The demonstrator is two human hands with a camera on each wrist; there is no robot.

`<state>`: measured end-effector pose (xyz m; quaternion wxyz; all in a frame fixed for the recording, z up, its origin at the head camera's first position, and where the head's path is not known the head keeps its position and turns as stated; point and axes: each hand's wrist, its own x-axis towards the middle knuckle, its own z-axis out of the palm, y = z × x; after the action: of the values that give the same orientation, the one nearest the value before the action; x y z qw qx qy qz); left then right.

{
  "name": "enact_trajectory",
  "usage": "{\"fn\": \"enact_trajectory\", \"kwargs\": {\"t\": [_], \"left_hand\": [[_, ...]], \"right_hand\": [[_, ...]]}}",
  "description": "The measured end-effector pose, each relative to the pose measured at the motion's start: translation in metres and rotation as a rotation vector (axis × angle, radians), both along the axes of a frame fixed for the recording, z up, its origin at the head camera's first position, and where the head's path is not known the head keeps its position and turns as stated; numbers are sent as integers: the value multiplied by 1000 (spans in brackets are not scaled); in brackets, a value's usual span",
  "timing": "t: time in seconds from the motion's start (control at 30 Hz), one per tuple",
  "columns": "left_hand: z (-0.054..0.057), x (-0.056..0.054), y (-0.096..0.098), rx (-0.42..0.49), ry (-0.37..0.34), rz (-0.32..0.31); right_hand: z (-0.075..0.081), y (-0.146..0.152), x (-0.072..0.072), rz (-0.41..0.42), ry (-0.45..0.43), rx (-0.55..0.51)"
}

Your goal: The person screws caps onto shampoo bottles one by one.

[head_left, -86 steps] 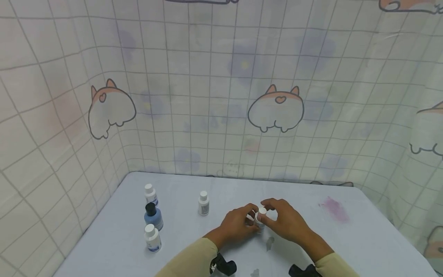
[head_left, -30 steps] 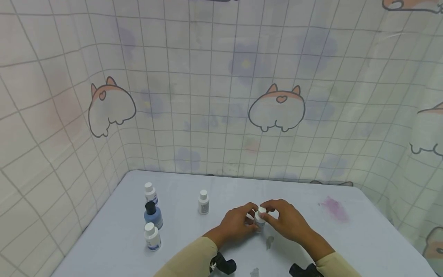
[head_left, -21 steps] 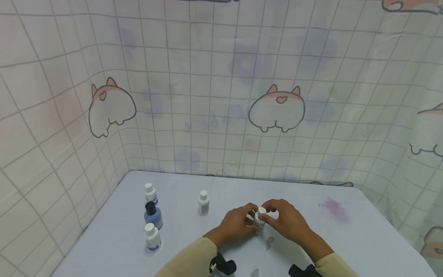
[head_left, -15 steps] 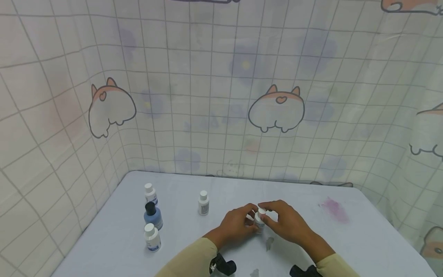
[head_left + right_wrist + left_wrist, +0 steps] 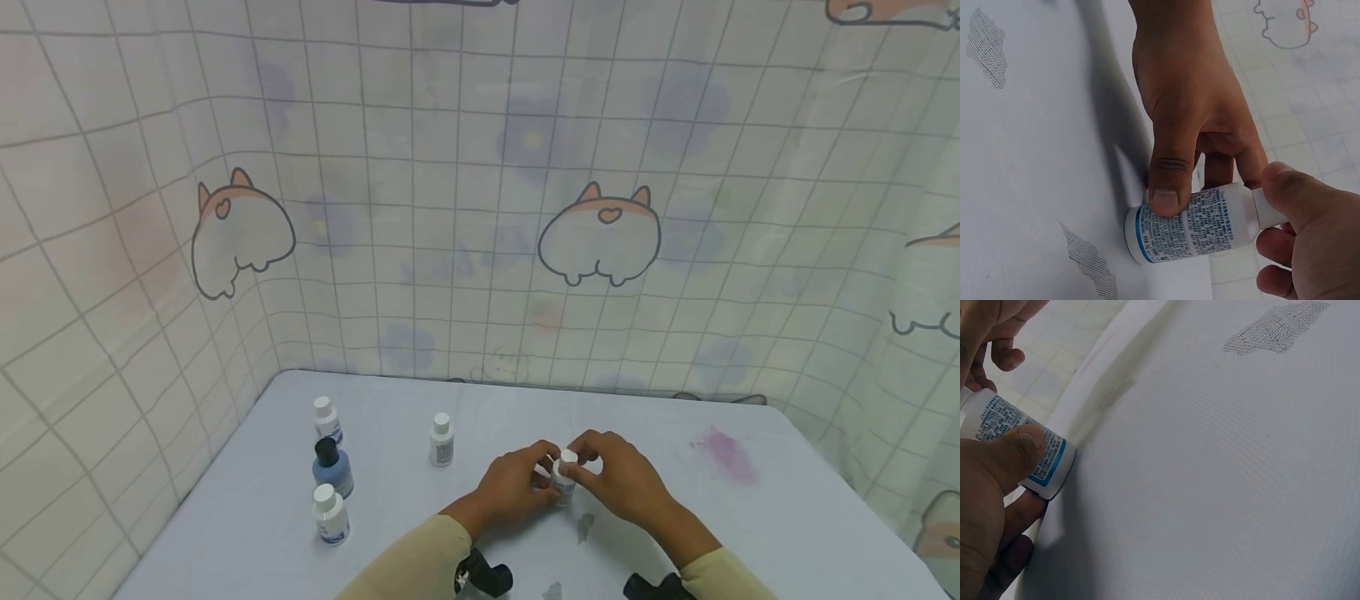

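A small white bottle with a printed label and a blue band stands on the table between both hands. My left hand grips its body, thumb across the label in both wrist views. With thumb and fingers, my right hand pinches the white cap at the top. The cap sits on the bottle's neck. In the left wrist view the bottle's upper end is cut off by the frame edge.
On the left stand a white bottle, a blue bottle with a black cap and another white bottle. A further white bottle is left of the hands. The white table has a pink stain and grey patches.
The left hand keeps its hold on the bottle and stays in place. The right fingers shift slightly around the cap, spreading over it half a second ago and pinching it from the side now.
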<state>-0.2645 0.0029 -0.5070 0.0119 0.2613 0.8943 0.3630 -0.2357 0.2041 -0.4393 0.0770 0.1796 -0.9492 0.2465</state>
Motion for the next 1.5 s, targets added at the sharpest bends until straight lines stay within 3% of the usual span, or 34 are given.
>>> {"fn": "enact_trajectory", "kwargs": {"t": [0.4,0.83,1.2,1.5], "left_hand": [[2,2,-1,-7,6,-15],[3,1,-1,-1,10,-11],[3,1,-1,2,9,-14],[5,3,-1,7,5,-7]], "right_hand": [[-1,4,2,80,12,6],[-1,1,0,-2,3,10],[0,7,3,138,76,39],[2,2,0,31,28,30]]}}
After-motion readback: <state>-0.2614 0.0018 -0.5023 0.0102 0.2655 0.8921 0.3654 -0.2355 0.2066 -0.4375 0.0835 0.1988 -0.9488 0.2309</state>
